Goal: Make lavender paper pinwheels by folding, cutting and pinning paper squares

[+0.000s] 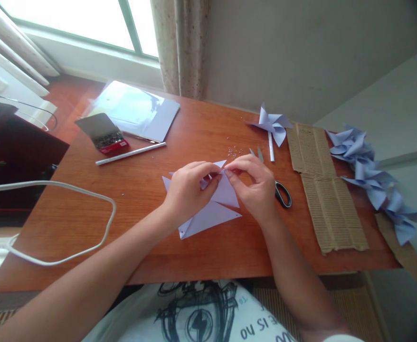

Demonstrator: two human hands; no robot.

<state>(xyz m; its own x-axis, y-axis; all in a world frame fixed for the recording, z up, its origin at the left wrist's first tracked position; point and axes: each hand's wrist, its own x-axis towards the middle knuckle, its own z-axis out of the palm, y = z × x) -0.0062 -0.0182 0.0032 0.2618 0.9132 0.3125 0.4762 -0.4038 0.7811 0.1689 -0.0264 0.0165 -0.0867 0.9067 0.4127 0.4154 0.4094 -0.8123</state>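
A pale lilac paper square, cut into triangular flaps, lies on the wooden table in front of me. My left hand rests on it with fingers curled, pinching a folded flap near the centre. My right hand meets it from the right, thumb and forefinger pinched on the same flap tips. Scissors lie partly hidden behind my right hand.
A finished paper pinwheel on a stick lies at the back right. Corrugated cardboard strips and several more pinwheels sit at the right. A pin box, plastic sleeve of paper, white stick and white cable occupy the left.
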